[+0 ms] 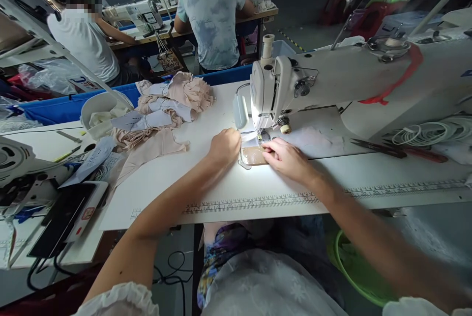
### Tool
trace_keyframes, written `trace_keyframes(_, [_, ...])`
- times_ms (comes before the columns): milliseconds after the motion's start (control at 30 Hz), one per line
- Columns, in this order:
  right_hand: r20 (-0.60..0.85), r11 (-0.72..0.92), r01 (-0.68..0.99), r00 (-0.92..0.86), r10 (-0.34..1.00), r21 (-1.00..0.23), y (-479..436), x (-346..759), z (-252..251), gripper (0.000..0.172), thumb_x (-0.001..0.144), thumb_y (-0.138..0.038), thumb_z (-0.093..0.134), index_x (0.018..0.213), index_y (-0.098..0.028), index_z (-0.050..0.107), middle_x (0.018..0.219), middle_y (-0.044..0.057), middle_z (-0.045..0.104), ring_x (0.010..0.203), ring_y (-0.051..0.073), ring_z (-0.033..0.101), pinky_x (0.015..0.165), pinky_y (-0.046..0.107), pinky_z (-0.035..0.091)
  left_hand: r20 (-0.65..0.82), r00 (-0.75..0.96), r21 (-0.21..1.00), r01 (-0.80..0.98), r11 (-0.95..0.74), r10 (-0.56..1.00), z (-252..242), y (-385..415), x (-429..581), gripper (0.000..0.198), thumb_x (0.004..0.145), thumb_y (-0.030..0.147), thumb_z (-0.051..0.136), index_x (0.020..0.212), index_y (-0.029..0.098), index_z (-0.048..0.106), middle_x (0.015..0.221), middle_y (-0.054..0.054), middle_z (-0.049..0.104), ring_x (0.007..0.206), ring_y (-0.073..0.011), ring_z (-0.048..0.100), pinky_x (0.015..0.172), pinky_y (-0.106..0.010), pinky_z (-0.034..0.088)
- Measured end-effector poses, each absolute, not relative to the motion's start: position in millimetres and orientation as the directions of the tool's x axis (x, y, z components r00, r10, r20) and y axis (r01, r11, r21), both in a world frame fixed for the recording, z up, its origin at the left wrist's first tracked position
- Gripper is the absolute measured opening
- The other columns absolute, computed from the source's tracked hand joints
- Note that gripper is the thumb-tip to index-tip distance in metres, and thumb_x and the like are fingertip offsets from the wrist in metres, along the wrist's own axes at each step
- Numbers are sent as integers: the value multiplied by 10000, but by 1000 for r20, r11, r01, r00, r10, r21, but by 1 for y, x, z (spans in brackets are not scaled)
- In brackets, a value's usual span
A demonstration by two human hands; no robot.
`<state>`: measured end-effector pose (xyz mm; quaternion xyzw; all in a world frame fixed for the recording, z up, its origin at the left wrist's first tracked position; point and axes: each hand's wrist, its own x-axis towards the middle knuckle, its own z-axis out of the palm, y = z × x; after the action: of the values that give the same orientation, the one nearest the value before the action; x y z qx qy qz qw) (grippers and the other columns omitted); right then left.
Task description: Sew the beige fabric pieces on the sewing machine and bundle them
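At the sewing machine [273,87], my left hand [225,146] is curled closed on the white table, left of the lit needle area. Whatever its fingers hold, if anything, is hidden. My right hand [286,158] has its thumb and fingers pressed together beside the presser foot [262,135], over the edge of a tan plate [253,157]. Anything in that pinch is too small to make out. A pale strip [248,137] lies between the left hand and the foot. Sheer pinkish fabric [315,138] rests on the machine bed to the right.
Bundled beige fabric pieces [191,92] with paper slips lie left, near a white bin [101,109]. Dark scissors [379,148] and coiled white cord [431,131] are at right. A printed ruler [254,203] runs along the front edge. Two people sit at machines ahead.
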<state>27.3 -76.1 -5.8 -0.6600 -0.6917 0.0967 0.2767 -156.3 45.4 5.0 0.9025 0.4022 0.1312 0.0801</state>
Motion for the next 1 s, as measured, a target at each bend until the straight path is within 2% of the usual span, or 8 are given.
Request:
trace_keyframes(100, [158,-2,898,79,984,-440,-74,5,-1,182,949,-352,620,1026,-198,680,1011,81,682,887,239,652,768,330,500,54,630,485,662,-572,775,24,42,-170,226,869,264,513,665,187,572,686,-13,630,653,-152,543,604,-261,394])
trace_keyframes(267, [59,-112,900,150,987,-421,-56,-31,9,460,909,-514,729,1179,-157,622,1136,129,666,1030,290,646,790,345,500,-19,640,788,483,-383,768,54,22,-196,312,819,448,578,713,166,661,636,0,607,600,-120,496,572,-238,373])
trace_keyframes(433, [188,90,842,14,982,-532,-42,-46,7,125,966,-314,610,1017,-201,631,1053,88,682,941,232,647,715,299,476,25,581,883,370,-291,814,62,8,-221,461,763,623,671,778,162,678,702,-33,656,663,-144,561,616,-253,441])
trace_keyframes(533, [298,218,710,-11,954,-670,-43,-42,-2,129,960,-253,519,895,-205,620,903,55,681,825,205,643,725,300,483,7,524,911,348,-222,852,63,7,-236,518,749,680,678,799,166,646,666,-14,608,617,-135,554,574,-245,438])
trace_keyframes(700, [245,240,371,-35,969,-897,-54,-20,-7,217,951,-364,518,1034,-187,613,727,14,664,711,204,669,672,307,510,-23,493,857,458,-236,870,65,14,-261,489,800,653,652,887,172,646,700,-13,622,593,-140,566,525,-233,416])
trace_keyframes(767, [245,245,398,-51,968,-884,-60,-8,-5,211,949,-386,517,981,-195,601,718,21,671,690,204,666,656,307,508,-46,499,808,528,-262,865,59,18,-267,442,826,611,639,913,177,645,736,-28,659,634,-161,605,558,-246,451])
trace_keyframes(900, [338,282,782,-98,936,-556,-70,9,-4,211,952,-318,487,805,-207,589,751,59,660,677,198,616,616,294,425,-58,508,569,725,-389,860,35,21,-269,215,885,401,604,834,195,636,839,-55,729,802,-217,683,708,-293,521])
trace_keyframes(1000, [350,204,927,-86,933,-315,-73,11,-10,254,974,-264,450,784,-190,601,786,103,635,673,210,577,570,301,338,-23,494,343,820,-458,869,19,25,-273,132,906,296,574,838,201,635,891,-61,737,867,-233,688,747,-311,519])
